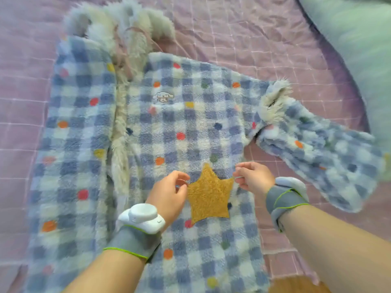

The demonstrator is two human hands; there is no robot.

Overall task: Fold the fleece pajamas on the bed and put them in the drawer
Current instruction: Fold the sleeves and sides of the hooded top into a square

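My fleece pajamas [148,127], blue and white checks with coloured dots, lie spread flat on the pink quilted bed [243,34]. My left hand [169,193] pinches the left tip of the yellow star patch [208,196] on them, fingers nearly closed. My right hand [252,176] pinches the star's right tip likewise.

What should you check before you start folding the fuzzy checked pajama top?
1. Blue-and-white checked fleece pajama top spread flat on the pink quilted bed cover: ok.
2. Right sleeve laid straight: not ok, angled outward.
3. Front edges closed: not ok, a gap shows the lining.
4. Left hand and right hand at the yellow star patch: ok.
5. Drawer ready: cannot tell, not visible.
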